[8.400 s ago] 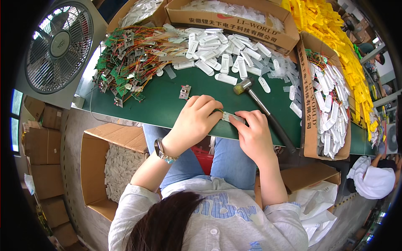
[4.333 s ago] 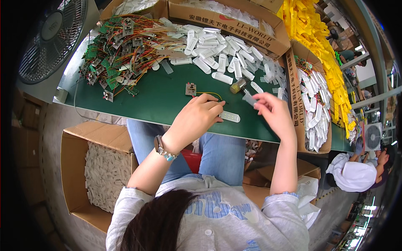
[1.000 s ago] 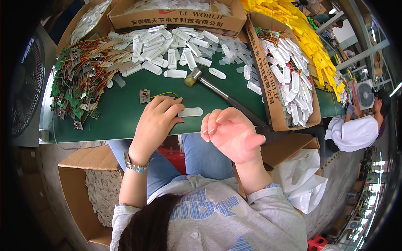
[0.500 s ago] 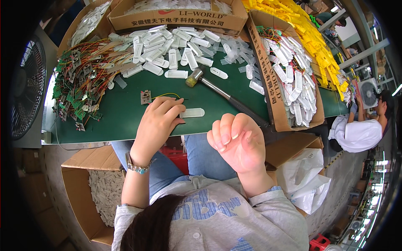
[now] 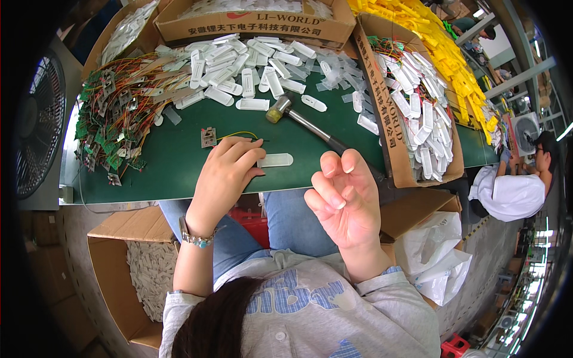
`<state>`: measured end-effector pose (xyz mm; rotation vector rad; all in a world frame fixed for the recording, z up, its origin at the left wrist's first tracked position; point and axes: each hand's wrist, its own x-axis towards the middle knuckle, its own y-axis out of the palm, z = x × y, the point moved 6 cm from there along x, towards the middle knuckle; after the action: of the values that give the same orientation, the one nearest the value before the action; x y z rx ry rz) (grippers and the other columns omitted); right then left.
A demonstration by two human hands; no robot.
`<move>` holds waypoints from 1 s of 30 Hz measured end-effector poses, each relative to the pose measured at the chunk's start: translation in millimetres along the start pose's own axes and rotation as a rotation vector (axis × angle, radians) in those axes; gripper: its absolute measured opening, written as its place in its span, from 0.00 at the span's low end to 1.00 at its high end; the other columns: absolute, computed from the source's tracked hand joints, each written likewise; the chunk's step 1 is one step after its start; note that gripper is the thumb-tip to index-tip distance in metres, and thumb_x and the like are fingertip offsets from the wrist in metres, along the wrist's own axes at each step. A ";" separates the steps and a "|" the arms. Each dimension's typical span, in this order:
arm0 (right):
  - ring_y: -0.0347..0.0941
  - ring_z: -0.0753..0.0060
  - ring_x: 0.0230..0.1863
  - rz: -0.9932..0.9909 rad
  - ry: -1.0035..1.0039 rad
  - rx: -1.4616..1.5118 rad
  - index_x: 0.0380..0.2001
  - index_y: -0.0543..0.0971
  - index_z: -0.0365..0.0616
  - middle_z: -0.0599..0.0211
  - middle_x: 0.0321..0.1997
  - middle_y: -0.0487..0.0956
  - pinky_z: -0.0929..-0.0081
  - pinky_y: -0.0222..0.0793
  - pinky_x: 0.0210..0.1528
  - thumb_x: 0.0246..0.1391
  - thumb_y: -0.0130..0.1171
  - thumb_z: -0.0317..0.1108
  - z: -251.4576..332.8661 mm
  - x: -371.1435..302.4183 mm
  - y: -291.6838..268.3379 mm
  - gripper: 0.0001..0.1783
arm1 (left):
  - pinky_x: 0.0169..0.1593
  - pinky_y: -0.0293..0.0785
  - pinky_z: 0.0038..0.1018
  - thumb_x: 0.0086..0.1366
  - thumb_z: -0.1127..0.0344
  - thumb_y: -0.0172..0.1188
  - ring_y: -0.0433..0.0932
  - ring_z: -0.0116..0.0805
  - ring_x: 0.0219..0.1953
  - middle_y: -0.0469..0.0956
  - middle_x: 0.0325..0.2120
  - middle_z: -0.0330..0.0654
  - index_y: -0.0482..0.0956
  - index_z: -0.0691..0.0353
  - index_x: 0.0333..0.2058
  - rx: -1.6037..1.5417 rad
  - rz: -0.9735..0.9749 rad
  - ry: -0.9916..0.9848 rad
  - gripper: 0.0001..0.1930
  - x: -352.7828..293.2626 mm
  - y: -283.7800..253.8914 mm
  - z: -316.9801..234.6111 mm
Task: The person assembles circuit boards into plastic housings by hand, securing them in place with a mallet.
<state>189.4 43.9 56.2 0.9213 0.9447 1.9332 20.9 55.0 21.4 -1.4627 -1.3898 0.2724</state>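
My left hand lies on the green table with its fingers bent round the left end of a white plastic casing, thumb at the near side. Beyond its fingertips, a small circuit board with a yellow wire lies on the table; the wire runs toward my index finger. My right hand is raised over the table's near edge, palm turned up, fingers half curled and apart, with nothing visible in it. A hammer with a yellowish head and a black grip lies beyond, its grip end partly behind my right hand.
White casings are heaped at the back, wired circuit boards at left. Right, a cardboard box holds casings with wires; yellow parts lie behind it. Open boxes stand below the table. A co-worker sits at far right.
My right hand has shifted slightly right, and its fingers have spread from a closer curl. My left hand and the casing stay in place.
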 end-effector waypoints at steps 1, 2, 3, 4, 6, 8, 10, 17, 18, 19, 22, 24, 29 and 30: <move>0.70 0.78 0.35 -0.011 -0.004 -0.002 0.47 0.70 0.44 0.60 0.51 0.72 0.77 0.64 0.37 0.61 0.63 0.27 0.1 0.1 -0.2 0.14 | 0.54 0.72 0.38 0.52 0.69 0.68 0.75 0.45 0.52 0.81 0.44 0.41 0.77 0.60 0.38 -0.001 0.001 0.002 0.14 0.2 0.1 0.0; 0.70 0.78 0.35 -0.011 -0.004 -0.002 0.47 0.70 0.44 0.60 0.51 0.72 0.77 0.64 0.37 0.61 0.63 0.27 0.2 0.1 -0.7 0.14 | 0.54 0.72 0.38 0.52 0.69 0.68 0.75 0.45 0.52 0.81 0.44 0.41 0.77 0.60 0.38 -0.002 0.003 0.005 0.14 0.3 0.3 -0.1; 0.70 0.78 0.36 -0.013 0.004 0.009 0.48 0.70 0.44 0.60 0.51 0.72 0.77 0.64 0.37 0.61 0.63 0.27 0.0 0.0 -1.4 0.16 | 0.54 0.72 0.38 0.52 0.69 0.68 0.75 0.45 0.52 0.81 0.44 0.41 0.77 0.60 0.38 -0.002 0.004 0.004 0.14 0.4 0.5 -0.1; 0.70 0.78 0.37 -0.015 0.012 0.020 0.50 0.69 0.44 0.60 0.52 0.72 0.77 0.63 0.38 0.61 0.63 0.27 -0.4 -0.1 -2.1 0.17 | 0.54 0.72 0.38 0.53 0.69 0.68 0.75 0.45 0.52 0.81 0.44 0.41 0.77 0.60 0.38 -0.002 0.001 0.004 0.14 0.6 0.6 -0.2; 0.70 0.78 0.36 -0.018 0.010 0.028 0.51 0.69 0.44 0.60 0.52 0.73 0.77 0.63 0.38 0.61 0.64 0.27 -0.7 0.7 -4.1 0.19 | 0.54 0.72 0.39 0.53 0.69 0.68 0.75 0.45 0.52 0.81 0.44 0.41 0.77 0.60 0.38 -0.002 0.000 0.003 0.14 0.5 0.9 0.1; 0.70 0.78 0.36 -0.022 0.008 0.037 0.53 0.68 0.44 0.61 0.52 0.73 0.77 0.63 0.38 0.60 0.64 0.28 -1.0 0.4 -6.5 0.21 | 0.54 0.72 0.38 0.53 0.69 0.68 0.75 0.45 0.52 0.81 0.44 0.41 0.77 0.60 0.38 0.005 0.002 0.001 0.14 0.0 1.3 0.5; 0.70 0.78 0.36 -0.037 0.026 0.064 0.56 0.67 0.45 0.62 0.51 0.74 0.78 0.63 0.38 0.60 0.65 0.28 -1.1 -0.3 -9.2 0.24 | 0.54 0.72 0.38 0.53 0.68 0.68 0.75 0.45 0.52 0.81 0.44 0.41 0.77 0.60 0.38 0.003 0.005 -0.001 0.14 0.3 1.3 0.4; 0.68 0.80 0.35 -0.078 0.059 0.107 0.56 0.68 0.46 0.64 0.50 0.74 0.80 0.61 0.39 0.59 0.66 0.30 -0.8 -0.2 -12.6 0.25 | 0.54 0.72 0.38 0.53 0.68 0.68 0.75 0.45 0.52 0.81 0.45 0.41 0.77 0.60 0.38 0.003 0.006 -0.003 0.14 0.8 1.0 -0.2; 0.68 0.81 0.36 -0.085 0.080 0.149 0.56 0.68 0.46 0.65 0.50 0.74 0.81 0.61 0.40 0.59 0.66 0.29 -2.3 0.0 -13.8 0.25 | 0.54 0.72 0.38 0.53 0.68 0.68 0.75 0.45 0.52 0.81 0.45 0.41 0.77 0.60 0.38 0.003 0.006 -0.004 0.14 0.6 0.6 -0.2; 0.68 0.81 0.36 -0.092 0.101 0.191 0.56 0.69 0.47 0.66 0.49 0.74 0.81 0.61 0.40 0.59 0.66 0.29 -3.8 0.2 -14.5 0.24 | 0.54 0.72 0.38 0.53 0.68 0.68 0.75 0.45 0.51 0.81 0.45 0.41 0.77 0.60 0.38 0.001 0.006 -0.005 0.14 0.5 0.1 -0.3; 0.68 0.81 0.38 -0.106 0.129 0.228 0.56 0.70 0.47 0.67 0.48 0.73 0.82 0.63 0.42 0.60 0.65 0.28 -5.9 0.3 -15.7 0.23 | 0.54 0.72 0.38 0.53 0.68 0.68 0.75 0.45 0.51 0.81 0.45 0.41 0.77 0.60 0.38 -0.004 0.006 -0.003 0.14 1.2 0.2 -0.7; 0.68 0.81 0.38 -0.112 0.140 0.258 0.56 0.70 0.47 0.66 0.48 0.73 0.81 0.64 0.42 0.59 0.65 0.28 -7.3 0.5 -17.5 0.23 | 0.54 0.72 0.38 0.53 0.69 0.68 0.75 0.45 0.51 0.81 0.45 0.41 0.77 0.60 0.38 -0.006 0.006 -0.001 0.14 1.4 0.2 -0.8; 0.68 0.80 0.39 -0.124 0.162 0.338 0.57 0.70 0.47 0.66 0.49 0.72 0.81 0.65 0.43 0.59 0.64 0.27 -9.5 1.2 -18.8 0.23 | 0.54 0.73 0.39 0.53 0.68 0.68 0.75 0.45 0.52 0.81 0.46 0.41 0.77 0.60 0.38 -0.005 0.014 -0.008 0.14 1.1 0.1 -0.2; 0.68 0.81 0.39 -0.121 0.164 0.338 0.57 0.70 0.47 0.66 0.50 0.72 0.81 0.65 0.43 0.60 0.64 0.27 -9.6 1.1 -19.3 0.23 | 0.54 0.73 0.39 0.53 0.68 0.68 0.75 0.45 0.52 0.81 0.46 0.41 0.77 0.60 0.38 -0.005 0.014 -0.008 0.14 1.0 0.3 0.0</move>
<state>187.1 50.2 35.7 0.8780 1.4224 1.7972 21.4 55.9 21.6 -1.4771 -1.3882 0.2841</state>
